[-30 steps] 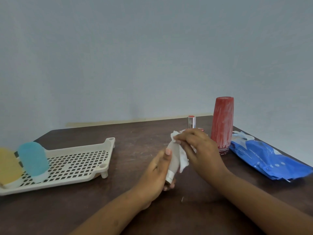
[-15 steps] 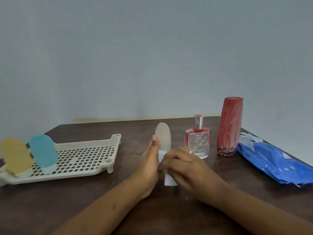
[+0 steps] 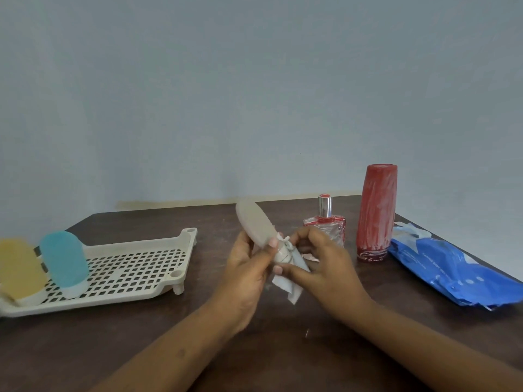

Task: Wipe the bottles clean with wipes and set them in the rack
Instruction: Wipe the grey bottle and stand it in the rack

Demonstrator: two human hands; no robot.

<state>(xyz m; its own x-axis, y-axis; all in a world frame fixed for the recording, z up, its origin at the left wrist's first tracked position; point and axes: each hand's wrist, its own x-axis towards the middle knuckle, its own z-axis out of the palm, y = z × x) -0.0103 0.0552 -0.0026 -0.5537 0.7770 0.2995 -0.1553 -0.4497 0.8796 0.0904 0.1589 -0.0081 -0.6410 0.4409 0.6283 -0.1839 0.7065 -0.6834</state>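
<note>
rack (image 3: 135, 267) left on the table (image 3: 141, 335), two bottles (image 3: 63, 261) in it; wipes pack (image 3: 452, 267) far right.

- The upper two thirds of the frame are filled by a plain pale blue-grey wall (image 3: 254, 94).
- The lower third is taken up by a dark brown wooden table (image 3: 85, 343).
- Soft, even light is cast throughout, with only faint shadows.

surface: dark brown wooden table (image 3: 119, 349) | left: cream perforated rack (image 3: 135, 267) | right: clear perfume bottle (image 3: 325, 227), red tall bottle (image 3: 375, 213), blue wipes pack (image 3: 455, 273) at edge
</note>
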